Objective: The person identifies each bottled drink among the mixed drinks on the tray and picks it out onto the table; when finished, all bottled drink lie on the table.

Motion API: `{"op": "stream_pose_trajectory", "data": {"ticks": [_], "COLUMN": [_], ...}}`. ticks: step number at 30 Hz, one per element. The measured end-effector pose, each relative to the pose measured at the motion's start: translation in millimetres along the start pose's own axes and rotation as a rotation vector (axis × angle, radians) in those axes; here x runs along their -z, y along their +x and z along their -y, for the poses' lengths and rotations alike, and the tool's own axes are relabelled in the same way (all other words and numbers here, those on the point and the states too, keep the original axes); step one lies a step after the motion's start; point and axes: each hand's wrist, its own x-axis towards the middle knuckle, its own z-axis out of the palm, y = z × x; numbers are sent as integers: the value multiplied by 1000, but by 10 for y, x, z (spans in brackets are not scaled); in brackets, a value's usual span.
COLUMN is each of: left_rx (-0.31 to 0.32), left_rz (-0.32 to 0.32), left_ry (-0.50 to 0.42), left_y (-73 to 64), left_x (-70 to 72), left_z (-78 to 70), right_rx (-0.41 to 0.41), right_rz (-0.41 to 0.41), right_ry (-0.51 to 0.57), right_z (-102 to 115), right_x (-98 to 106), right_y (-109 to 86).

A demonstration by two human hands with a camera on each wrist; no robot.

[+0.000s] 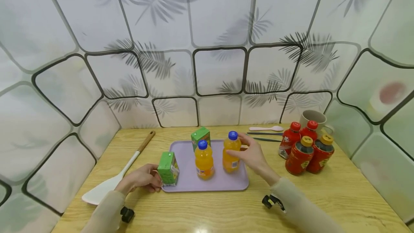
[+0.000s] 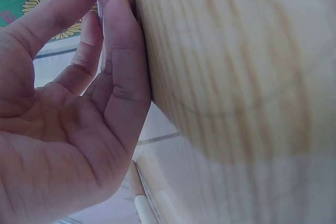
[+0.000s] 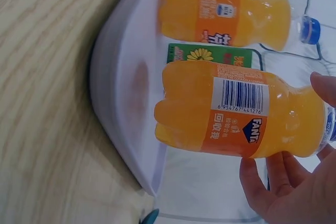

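Observation:
A lilac tray (image 1: 187, 186) carries two green drink cartons and two orange soda bottles with blue caps. My right hand (image 1: 252, 152) grips the right-hand soda bottle (image 1: 231, 161) around its upper part, thumb on one side and fingers on the other. In the right wrist view this bottle (image 3: 210, 111) shows a barcode and a Fanta label, its base over the tray. The other soda bottle (image 1: 204, 163) stands near the tray's middle. At the tray's left edge my left hand (image 1: 143, 178) pinches the rim, close beside the front green carton (image 1: 168, 170). The second carton (image 1: 200, 137) stands behind.
A white spatula (image 1: 108, 189) with a wooden handle lies at the left. Several red-labelled bottles (image 1: 299, 157) stand at the right, before a mug (image 1: 313, 118). A pale spoon (image 1: 266, 128) and dark chopsticks (image 1: 265, 140) lie at the back, near the patterned curtain (image 1: 220, 110).

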Motion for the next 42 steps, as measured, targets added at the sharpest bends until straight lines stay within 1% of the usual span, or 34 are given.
{"op": "stream_pose_trajectory", "data": {"ticks": [4,10,16,26,31,37,42], "left_rx": [-3,7,8,3,-1,-5,-3], "left_rz": [7,4,6,2,8,16,7], "left_ry": [-1,-13,-16,-19,-17,-17,-4], "left_y": [-8,-15,-14,-25,-31,-7,-4], "left_x": [-1,-11,-8,-1,-5,4,6], "left_z": [10,11,17,46,60,31,12], "right_rx": [9,28,0,-37,-51,-15,3], "right_rz": [-24,-54,-55,-45,-47,-43,-47], "right_ry": [-3,-42,-68,-65,-99,-136,-218], "right_z": [26,51,52,79,56,28,75], "right_x": [103,238,359,536,636,785,930], "right_y": [-61,-151,-232,-332,-383,-405,-448]}}
